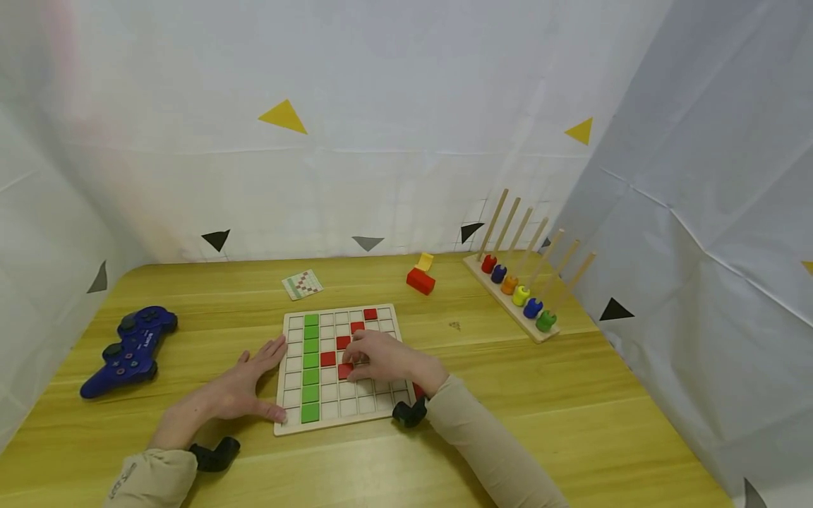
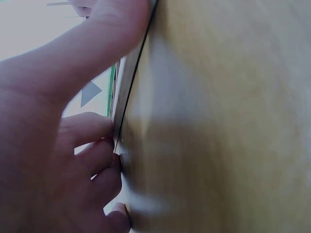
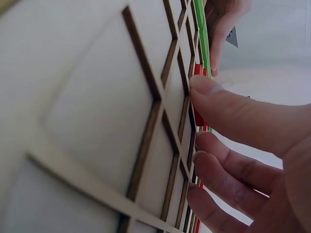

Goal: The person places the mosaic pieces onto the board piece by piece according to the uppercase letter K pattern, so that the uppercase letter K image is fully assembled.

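A wooden grid board (image 1: 343,425) lies on the table with a column of green tiles (image 1: 310,360) and several red tiles, among them one near the middle (image 1: 327,359), set in its cells. My left hand (image 1: 244,384) spreads along the board's left edge, thumb (image 2: 104,34) near the front corner and fingertips farther back. Over the board's middle, my right hand (image 1: 381,358) pinches a red tile (image 1: 344,372) at its cell. In the right wrist view the thumb (image 3: 233,107) presses against this red tile (image 3: 199,118), while the other fingers curl close above the grid.
A small pattern card (image 1: 302,284) lies behind the board. Red (image 1: 420,281) and yellow (image 1: 424,262) blocks sit at the back. A peg stand (image 1: 512,300) with coloured rings is back right, a blue game controller (image 1: 130,351) left. Part of a red piece (image 1: 418,390) shows by the right wrist.
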Demonstrator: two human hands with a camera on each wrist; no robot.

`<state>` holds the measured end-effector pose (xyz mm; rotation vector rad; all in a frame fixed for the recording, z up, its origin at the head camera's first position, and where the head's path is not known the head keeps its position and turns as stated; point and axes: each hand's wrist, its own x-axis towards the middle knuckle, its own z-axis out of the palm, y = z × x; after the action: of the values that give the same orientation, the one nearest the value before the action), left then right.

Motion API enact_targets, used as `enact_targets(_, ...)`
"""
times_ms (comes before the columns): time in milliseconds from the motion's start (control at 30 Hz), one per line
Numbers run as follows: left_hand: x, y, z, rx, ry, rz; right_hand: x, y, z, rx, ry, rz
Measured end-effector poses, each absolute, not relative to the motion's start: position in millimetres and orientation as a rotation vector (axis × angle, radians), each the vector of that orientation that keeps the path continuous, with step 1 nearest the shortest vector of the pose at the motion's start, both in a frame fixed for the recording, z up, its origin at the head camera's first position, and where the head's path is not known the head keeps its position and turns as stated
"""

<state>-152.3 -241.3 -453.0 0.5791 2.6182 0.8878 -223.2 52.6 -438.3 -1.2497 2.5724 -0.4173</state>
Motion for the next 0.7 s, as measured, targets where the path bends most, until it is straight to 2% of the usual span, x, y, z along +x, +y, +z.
enact_targets(700,-151.4,-240.1,-451.6,0.569,2.623,0.881,-221.7,52.7,-433.8,-1.206,2.551,-0.439)
